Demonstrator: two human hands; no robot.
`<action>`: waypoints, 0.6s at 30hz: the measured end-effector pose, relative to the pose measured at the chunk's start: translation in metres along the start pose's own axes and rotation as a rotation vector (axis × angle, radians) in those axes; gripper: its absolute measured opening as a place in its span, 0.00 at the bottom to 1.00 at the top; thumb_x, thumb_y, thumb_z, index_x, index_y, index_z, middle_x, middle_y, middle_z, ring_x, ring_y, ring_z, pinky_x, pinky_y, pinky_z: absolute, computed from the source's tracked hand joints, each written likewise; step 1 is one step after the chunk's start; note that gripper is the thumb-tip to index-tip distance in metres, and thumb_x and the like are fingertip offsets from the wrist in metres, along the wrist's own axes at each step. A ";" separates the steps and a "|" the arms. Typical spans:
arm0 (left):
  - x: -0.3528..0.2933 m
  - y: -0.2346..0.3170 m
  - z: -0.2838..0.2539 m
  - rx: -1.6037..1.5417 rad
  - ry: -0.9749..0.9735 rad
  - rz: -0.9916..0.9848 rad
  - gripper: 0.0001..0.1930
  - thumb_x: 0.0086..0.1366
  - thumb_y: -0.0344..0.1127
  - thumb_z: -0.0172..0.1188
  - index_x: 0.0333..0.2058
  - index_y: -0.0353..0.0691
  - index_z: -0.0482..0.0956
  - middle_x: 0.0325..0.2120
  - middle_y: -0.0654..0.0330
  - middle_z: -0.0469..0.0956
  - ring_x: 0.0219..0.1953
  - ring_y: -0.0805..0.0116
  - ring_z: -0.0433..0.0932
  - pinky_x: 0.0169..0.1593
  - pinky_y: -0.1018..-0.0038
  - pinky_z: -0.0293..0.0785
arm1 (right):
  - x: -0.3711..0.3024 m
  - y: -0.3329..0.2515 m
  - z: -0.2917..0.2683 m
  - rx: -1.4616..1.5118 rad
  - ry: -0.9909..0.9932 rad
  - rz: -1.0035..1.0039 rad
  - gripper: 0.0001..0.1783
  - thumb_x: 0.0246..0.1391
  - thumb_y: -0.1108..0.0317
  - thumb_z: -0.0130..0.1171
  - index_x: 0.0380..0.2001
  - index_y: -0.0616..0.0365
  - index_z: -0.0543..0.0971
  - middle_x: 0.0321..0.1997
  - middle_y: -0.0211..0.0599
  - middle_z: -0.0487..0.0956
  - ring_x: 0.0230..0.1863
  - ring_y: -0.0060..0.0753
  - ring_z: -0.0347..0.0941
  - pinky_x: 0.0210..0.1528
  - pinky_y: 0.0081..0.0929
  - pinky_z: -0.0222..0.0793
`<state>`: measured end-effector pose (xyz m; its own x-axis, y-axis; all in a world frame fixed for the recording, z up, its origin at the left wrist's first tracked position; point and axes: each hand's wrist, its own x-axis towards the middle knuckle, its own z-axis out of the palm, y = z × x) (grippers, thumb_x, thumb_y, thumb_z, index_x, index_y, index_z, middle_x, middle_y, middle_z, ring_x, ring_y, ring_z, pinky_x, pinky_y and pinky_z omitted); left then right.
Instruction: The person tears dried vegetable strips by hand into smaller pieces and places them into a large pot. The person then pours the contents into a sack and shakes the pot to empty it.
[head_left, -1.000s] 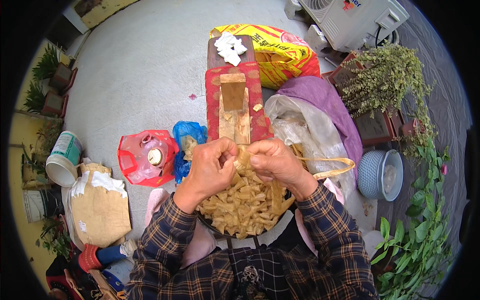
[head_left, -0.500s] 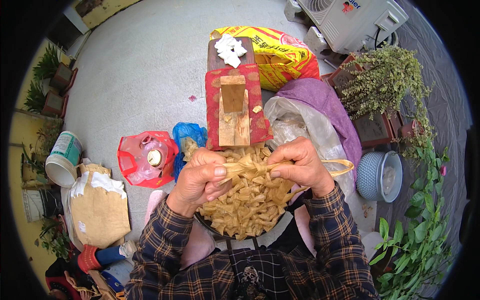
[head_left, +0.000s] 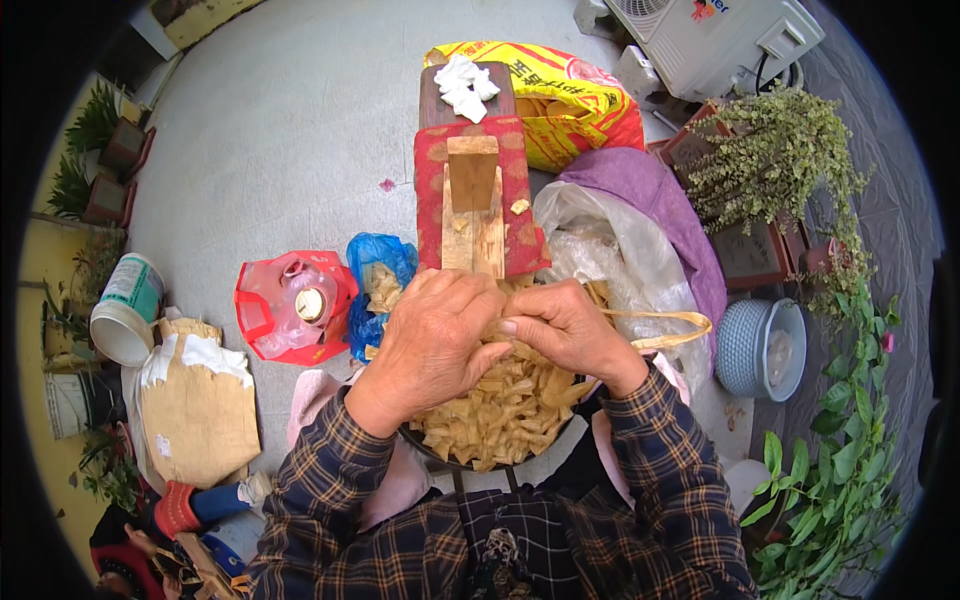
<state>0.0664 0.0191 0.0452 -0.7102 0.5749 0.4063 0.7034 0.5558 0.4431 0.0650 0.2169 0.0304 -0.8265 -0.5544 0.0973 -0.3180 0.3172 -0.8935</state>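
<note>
two hands (head_left: pixel 438 338) (head_left: pixel 568 325), one looped strip (head_left: pixel 660 344), one blue basin (head_left: pixel 738 348), one bucket (head_left: pixel 134 285)

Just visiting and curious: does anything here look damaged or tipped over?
Yes, at the far left: the white bucket seems tipped onto its side, its open mouth showing. Below it in the picture, the brown sheet has a ragged white patch, as if torn.

You are wearing soft-looking, matt cloth sleeves (head_left: pixel 660 450). Before you, the heaped strips (head_left: pixel 500 415) are looking dry, papery and creased. The wooden block (head_left: pixel 473 180) is showing smooth, matt grain; the blue bag (head_left: pixel 398 254) is gleaming as thin, crinkled plastic, while the pale-blue basin (head_left: pixel 740 350) is showing bumpy plastic.
</note>
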 end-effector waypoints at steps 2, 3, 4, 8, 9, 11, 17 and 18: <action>-0.005 0.002 0.004 -0.038 -0.191 -0.101 0.12 0.50 0.39 0.62 0.30 0.39 0.73 0.25 0.53 0.74 0.32 0.53 0.74 0.35 0.62 0.68 | 0.000 0.001 0.002 0.038 0.009 0.006 0.09 0.50 0.69 0.58 0.23 0.65 0.76 0.17 0.36 0.71 0.19 0.25 0.65 0.24 0.22 0.62; -0.004 0.001 0.003 -0.135 -0.195 -0.137 0.10 0.53 0.38 0.58 0.27 0.39 0.71 0.23 0.51 0.73 0.29 0.50 0.74 0.30 0.58 0.67 | 0.000 -0.001 -0.003 0.010 -0.011 -0.007 0.09 0.49 0.70 0.58 0.22 0.66 0.76 0.17 0.36 0.71 0.18 0.25 0.66 0.22 0.23 0.61; -0.004 0.001 0.000 -0.177 -0.237 -0.156 0.10 0.55 0.39 0.57 0.27 0.39 0.71 0.22 0.51 0.73 0.28 0.48 0.73 0.30 0.58 0.67 | -0.003 -0.005 -0.007 -0.013 0.008 -0.024 0.08 0.49 0.70 0.58 0.22 0.66 0.76 0.16 0.36 0.72 0.18 0.26 0.66 0.21 0.23 0.61; -0.013 -0.011 -0.015 -0.266 -0.471 -0.212 0.10 0.60 0.42 0.52 0.29 0.42 0.71 0.20 0.49 0.72 0.26 0.45 0.72 0.27 0.56 0.66 | -0.015 -0.009 -0.017 -0.060 0.027 -0.054 0.08 0.47 0.71 0.59 0.22 0.66 0.77 0.15 0.36 0.72 0.16 0.29 0.67 0.20 0.24 0.61; -0.014 -0.012 -0.015 -0.275 -0.480 -0.204 0.10 0.60 0.42 0.52 0.29 0.42 0.71 0.19 0.49 0.72 0.25 0.46 0.72 0.26 0.56 0.66 | -0.017 -0.007 -0.019 -0.070 0.021 -0.047 0.08 0.47 0.71 0.59 0.22 0.66 0.77 0.15 0.36 0.72 0.16 0.29 0.67 0.19 0.24 0.61; -0.015 -0.017 -0.013 -0.259 -0.441 -0.200 0.10 0.60 0.42 0.52 0.28 0.42 0.71 0.18 0.50 0.71 0.24 0.47 0.72 0.25 0.58 0.65 | -0.017 0.000 -0.016 -0.077 0.044 -0.049 0.08 0.48 0.71 0.59 0.22 0.66 0.77 0.15 0.35 0.72 0.16 0.27 0.66 0.20 0.24 0.61; 0.005 -0.041 0.008 -0.018 -0.131 -0.369 0.09 0.59 0.41 0.56 0.30 0.42 0.72 0.16 0.52 0.70 0.21 0.51 0.73 0.23 0.62 0.65 | 0.022 0.016 -0.017 -0.052 0.273 0.099 0.09 0.49 0.69 0.56 0.21 0.65 0.75 0.14 0.41 0.69 0.17 0.29 0.65 0.22 0.28 0.60; 0.012 -0.045 0.012 -0.011 -0.077 -0.377 0.09 0.58 0.41 0.56 0.29 0.43 0.72 0.16 0.52 0.71 0.21 0.51 0.73 0.23 0.61 0.66 | 0.028 0.021 -0.018 -0.062 0.326 0.101 0.10 0.49 0.69 0.55 0.21 0.65 0.74 0.14 0.41 0.69 0.17 0.28 0.64 0.22 0.28 0.60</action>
<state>0.0266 0.0083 0.0200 -0.9146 0.3749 0.1517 0.3922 0.7306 0.5589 0.0267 0.2218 0.0220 -0.9571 -0.2460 0.1534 -0.2461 0.4099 -0.8783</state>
